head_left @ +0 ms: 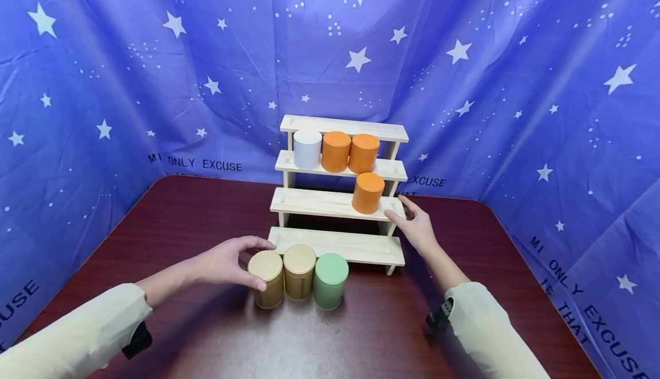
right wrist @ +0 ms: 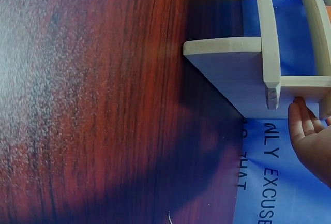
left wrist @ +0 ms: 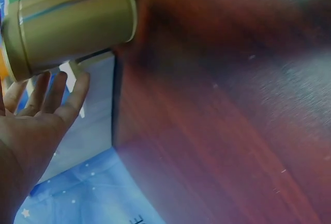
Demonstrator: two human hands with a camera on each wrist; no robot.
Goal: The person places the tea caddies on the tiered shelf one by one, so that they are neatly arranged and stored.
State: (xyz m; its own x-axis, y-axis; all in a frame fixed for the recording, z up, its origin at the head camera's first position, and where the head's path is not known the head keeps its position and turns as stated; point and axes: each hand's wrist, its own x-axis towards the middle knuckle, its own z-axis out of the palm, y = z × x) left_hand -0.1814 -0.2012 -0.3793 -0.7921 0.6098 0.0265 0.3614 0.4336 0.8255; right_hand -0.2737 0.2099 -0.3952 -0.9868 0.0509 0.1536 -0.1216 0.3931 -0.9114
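Note:
My left hand (head_left: 232, 261) reaches around a gold canister (head_left: 268, 296), thumb in front and fingers behind, with space between palm and canister. In the left wrist view, the fingers (left wrist: 54, 97) extend toward the gold canister (left wrist: 77, 25); contact is unclear. A second gold canister (head_left: 299, 279) and a green canister (head_left: 330, 287) stand to its right. My right hand (head_left: 417, 230) is at the right end of a wooden tiered shelf (head_left: 314, 200), thumb and fingers apart, holding no canister. An orange canister (head_left: 368, 194) stands close by on that tier.
On the tier above stand a white canister (head_left: 307, 151) and two orange canisters, one at the left (head_left: 336, 153) and one at the right (head_left: 364, 154). The shelf stands on a dark red table (head_left: 206, 213). Blue star-patterned curtains (head_left: 232, 70) surround the back and sides.

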